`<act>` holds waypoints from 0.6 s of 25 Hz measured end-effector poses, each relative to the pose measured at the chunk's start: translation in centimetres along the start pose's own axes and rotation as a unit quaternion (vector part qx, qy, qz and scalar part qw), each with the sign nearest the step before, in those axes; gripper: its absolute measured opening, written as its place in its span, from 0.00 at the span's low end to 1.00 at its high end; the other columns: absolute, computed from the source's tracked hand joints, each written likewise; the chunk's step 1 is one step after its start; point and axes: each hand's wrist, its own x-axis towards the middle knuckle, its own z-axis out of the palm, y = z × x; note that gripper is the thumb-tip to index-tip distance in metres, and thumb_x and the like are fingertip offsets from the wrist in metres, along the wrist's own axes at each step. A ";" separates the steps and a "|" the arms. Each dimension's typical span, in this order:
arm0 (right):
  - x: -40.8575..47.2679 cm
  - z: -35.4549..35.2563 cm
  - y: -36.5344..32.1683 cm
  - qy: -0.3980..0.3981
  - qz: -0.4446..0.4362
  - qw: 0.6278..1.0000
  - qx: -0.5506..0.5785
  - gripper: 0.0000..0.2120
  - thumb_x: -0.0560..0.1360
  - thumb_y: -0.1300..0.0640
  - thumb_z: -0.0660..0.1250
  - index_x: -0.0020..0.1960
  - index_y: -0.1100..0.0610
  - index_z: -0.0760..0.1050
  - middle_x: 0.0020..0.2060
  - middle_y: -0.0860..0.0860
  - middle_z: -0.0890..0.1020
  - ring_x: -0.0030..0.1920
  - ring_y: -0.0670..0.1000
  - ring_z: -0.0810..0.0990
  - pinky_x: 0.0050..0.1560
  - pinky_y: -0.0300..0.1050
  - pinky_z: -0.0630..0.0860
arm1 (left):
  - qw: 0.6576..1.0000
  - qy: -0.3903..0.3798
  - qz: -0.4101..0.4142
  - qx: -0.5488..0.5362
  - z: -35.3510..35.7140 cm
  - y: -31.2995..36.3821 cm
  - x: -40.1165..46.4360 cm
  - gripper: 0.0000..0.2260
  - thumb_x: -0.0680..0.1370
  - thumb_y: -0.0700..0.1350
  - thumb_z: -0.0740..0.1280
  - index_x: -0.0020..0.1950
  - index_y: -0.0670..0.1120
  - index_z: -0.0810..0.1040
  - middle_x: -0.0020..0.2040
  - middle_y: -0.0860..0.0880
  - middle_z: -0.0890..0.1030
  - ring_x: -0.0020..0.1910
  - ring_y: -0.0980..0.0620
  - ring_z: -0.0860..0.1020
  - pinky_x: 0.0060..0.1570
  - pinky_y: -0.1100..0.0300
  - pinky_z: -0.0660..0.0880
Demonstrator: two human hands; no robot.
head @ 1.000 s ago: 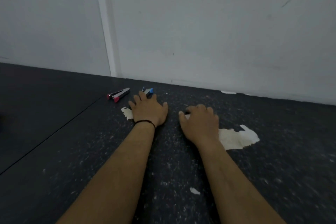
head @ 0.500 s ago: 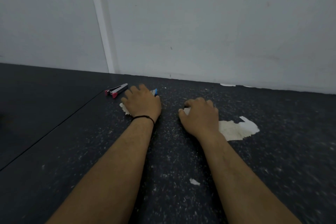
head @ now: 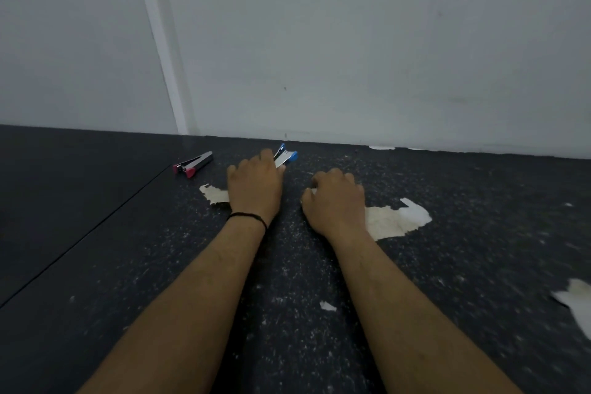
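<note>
A small blue stapler (head: pixel 285 157) lies on the dark speckled surface (head: pixel 463 233) near the white wall. My left hand (head: pixel 256 184), with a black band at the wrist, has its fingers curled round the stapler's near end; only the blue tip shows past them. A second stapler (head: pixel 193 164), silver with red ends, lies apart to the left. My right hand (head: pixel 335 201) rests knuckles-up on the surface with fingers curled under; whether it holds anything is hidden.
The white wall (head: pixel 351 57) closes off the far side just beyond the staplers. Pale worn patches (head: pixel 396 221) mark the surface beside my right hand and at the right edge. A seam (head: pixel 96 233) runs diagonally across the surface on the left.
My left hand has slid forward over the blue stapler and its fingers have curled round it. My right hand has barely moved.
</note>
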 end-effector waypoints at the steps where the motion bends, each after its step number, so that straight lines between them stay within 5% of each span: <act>1: -0.4 -0.7 -0.1 0.033 0.003 0.999 0.008 0.15 0.77 0.51 0.59 0.59 0.55 0.79 0.56 0.54 0.80 0.57 0.56 0.76 0.62 0.56 0.70 | 1.000 -0.003 0.007 -0.009 -0.7 0.6 -0.9 0.14 0.83 0.56 0.57 0.55 0.46 0.72 0.47 0.46 0.82 0.47 0.43 0.79 0.51 0.47 0.71; 9: -6.5 -11.5 8.1 0.240 0.074 0.967 0.053 0.08 0.74 0.53 0.63 0.50 0.50 0.80 0.46 0.47 0.82 0.46 0.50 0.78 0.56 0.52 0.69 | 0.979 -0.024 0.115 -0.164 -5.1 11.1 -10.0 0.11 0.82 0.58 0.60 0.51 0.50 0.73 0.41 0.51 0.80 0.40 0.46 0.79 0.45 0.49 0.75; 15: -18.1 -20.4 18.5 0.307 0.163 0.938 -0.005 0.08 0.73 0.55 0.66 0.50 0.51 0.81 0.47 0.48 0.83 0.48 0.52 0.79 0.58 0.53 0.67 | 0.939 -0.045 0.239 -0.245 -7.9 24.8 -19.1 0.11 0.82 0.57 0.60 0.54 0.50 0.74 0.45 0.49 0.82 0.44 0.44 0.80 0.44 0.49 0.74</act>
